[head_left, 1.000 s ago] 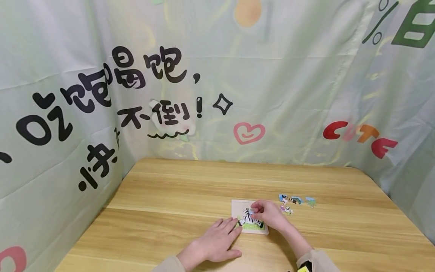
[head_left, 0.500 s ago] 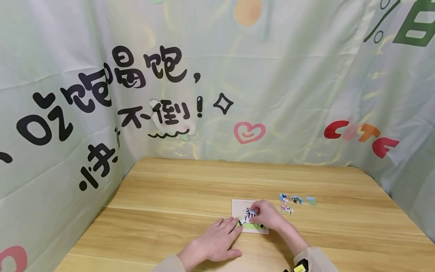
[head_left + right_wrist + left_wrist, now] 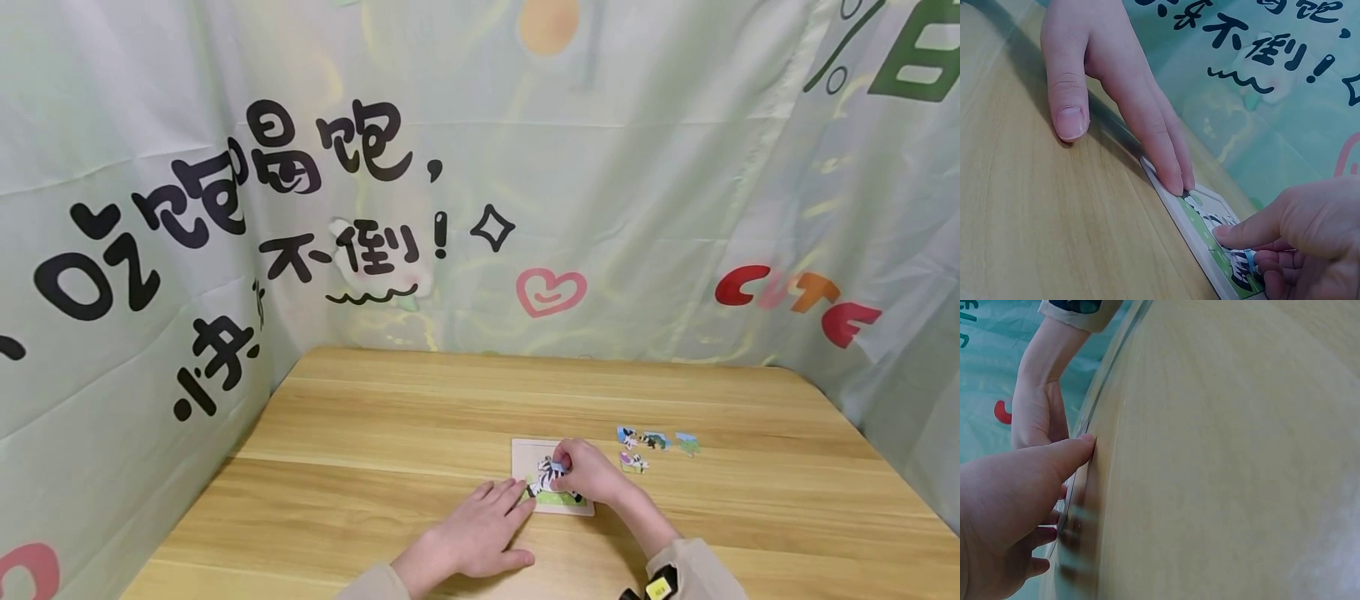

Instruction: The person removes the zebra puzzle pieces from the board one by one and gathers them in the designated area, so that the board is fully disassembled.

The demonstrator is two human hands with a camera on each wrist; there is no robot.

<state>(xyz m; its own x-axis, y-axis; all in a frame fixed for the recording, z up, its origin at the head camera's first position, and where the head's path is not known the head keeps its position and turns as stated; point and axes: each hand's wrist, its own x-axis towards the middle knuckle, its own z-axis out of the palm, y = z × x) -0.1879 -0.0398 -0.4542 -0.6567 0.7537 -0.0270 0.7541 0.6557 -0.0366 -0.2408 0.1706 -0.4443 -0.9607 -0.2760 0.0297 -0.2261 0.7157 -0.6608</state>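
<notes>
A small jigsaw board point(image 3: 523, 451) with a pale frame lies on the table, partly filled with a picture of a zebra point(image 3: 546, 477) on green grass. My left hand point(image 3: 480, 529) lies flat with its fingers spread, the fingertips resting on the board's lower left edge. Over the upper part of the picture, my right hand point(image 3: 592, 475) pinches a puzzle piece point(image 3: 1249, 257) with a light-blue edge between thumb and fingers. Much of that piece is hidden by the fingers. In the left wrist view the left thumb point(image 3: 1079, 450) touches the wooden surface.
To the right of the board lie several loose puzzle pieces point(image 3: 655, 442), blue, green and black-and-white. The wooden table point(image 3: 375, 433) is bordered by printed cloth curtains point(image 3: 637, 208) behind and at the sides.
My right hand has moved slightly down and left with the puzzle piece, closer onto the zebra picture, then stayed nearly still. The left hand has not moved.
</notes>
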